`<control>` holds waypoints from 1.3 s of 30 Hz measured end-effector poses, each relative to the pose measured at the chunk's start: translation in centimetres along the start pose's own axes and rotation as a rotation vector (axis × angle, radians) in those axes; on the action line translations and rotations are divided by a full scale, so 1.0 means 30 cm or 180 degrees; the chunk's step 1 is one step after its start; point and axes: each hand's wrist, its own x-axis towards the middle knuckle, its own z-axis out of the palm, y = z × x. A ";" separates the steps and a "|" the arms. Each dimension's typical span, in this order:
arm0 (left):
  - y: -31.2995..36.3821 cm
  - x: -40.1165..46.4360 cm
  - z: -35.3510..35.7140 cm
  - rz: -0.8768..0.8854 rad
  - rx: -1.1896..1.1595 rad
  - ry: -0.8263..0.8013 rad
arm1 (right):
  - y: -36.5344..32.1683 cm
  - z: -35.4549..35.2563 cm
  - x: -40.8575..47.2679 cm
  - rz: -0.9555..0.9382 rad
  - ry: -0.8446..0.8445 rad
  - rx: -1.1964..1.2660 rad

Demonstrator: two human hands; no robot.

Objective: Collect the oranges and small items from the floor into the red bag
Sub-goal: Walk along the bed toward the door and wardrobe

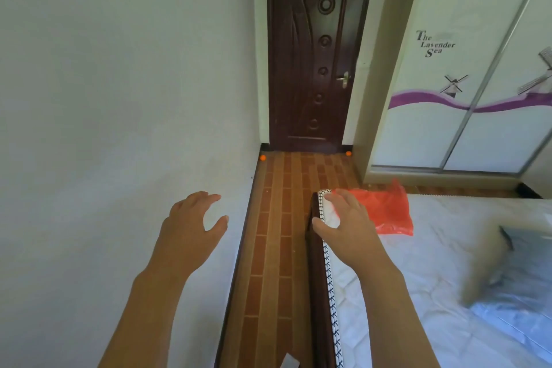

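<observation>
Both hands hang with fingers loosely spread, holding nothing: the left hand at frame centre-left, the right hand partly covering the red bag on the mattress. Two oranges sit tiny at the door's lower corners. A blurred grey shape at lower right is unreadable.

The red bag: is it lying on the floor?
No, the red bag lies on the corner of the mattress, just past the right hand.

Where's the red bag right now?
The red bag lies on the mattress at its far corner, right of centre in the head view, just beyond the right hand, which reaches toward it.
</observation>
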 end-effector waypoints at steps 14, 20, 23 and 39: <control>0.219 0.396 0.191 0.0341 0.0034 -0.0153 | 0.208 -0.065 0.297 0.0247 0.0189 0.0114; 0.262 0.636 0.341 0.0586 0.0026 -0.0258 | 0.292 -0.066 0.456 0.0499 0.0267 -0.0001; 0.262 0.802 0.419 0.0747 -0.0051 -0.0296 | 0.314 -0.049 0.576 0.0591 0.0362 -0.0083; 0.335 1.746 0.705 0.1332 -0.0229 -0.0950 | 0.282 0.043 1.296 0.1083 0.0899 -0.0554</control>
